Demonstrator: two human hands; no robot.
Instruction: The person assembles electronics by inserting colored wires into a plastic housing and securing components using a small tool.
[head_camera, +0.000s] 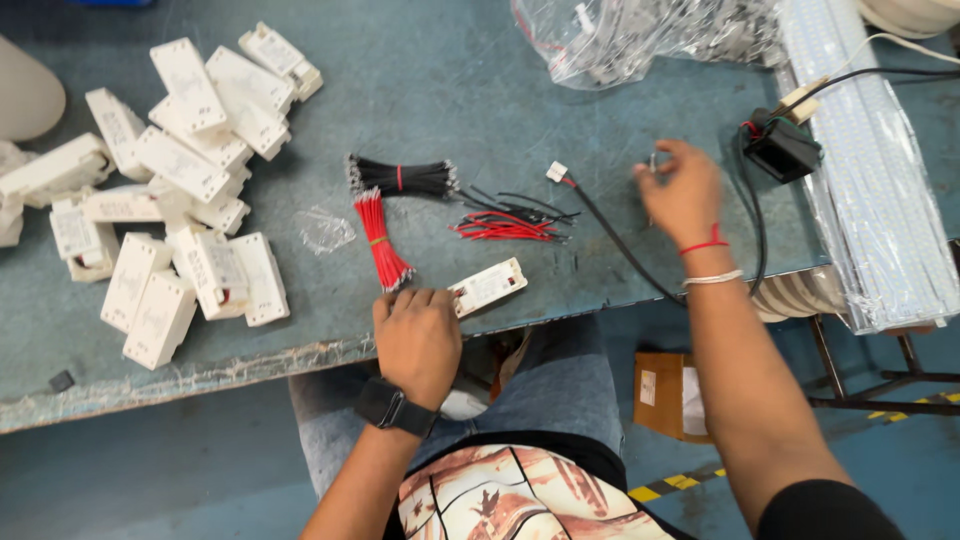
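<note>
1. White driver box (488, 286) lies at the desk (480, 90) front edge, the left hand (417, 340) touching its left end, fingers curled loosely, grasping nothing.
2. Right hand (682, 195), right of the box, pinches a small connector on a black lead (615, 240).
3. Wiring seems underway; joining needs fine alignment.
4. Worn teal desk, blue floor.

Two bundles of short wires lie on the desk (480, 90) — one black bundle (402, 178), one red bundle (380, 240). One loose scatter of red and black wires (510, 220). One white box (488, 285) set apart, and a pile of white boxes (170, 190) — roughly twenty, too overlapped to count exactly. One clear plastic bag (620, 35).
</note>
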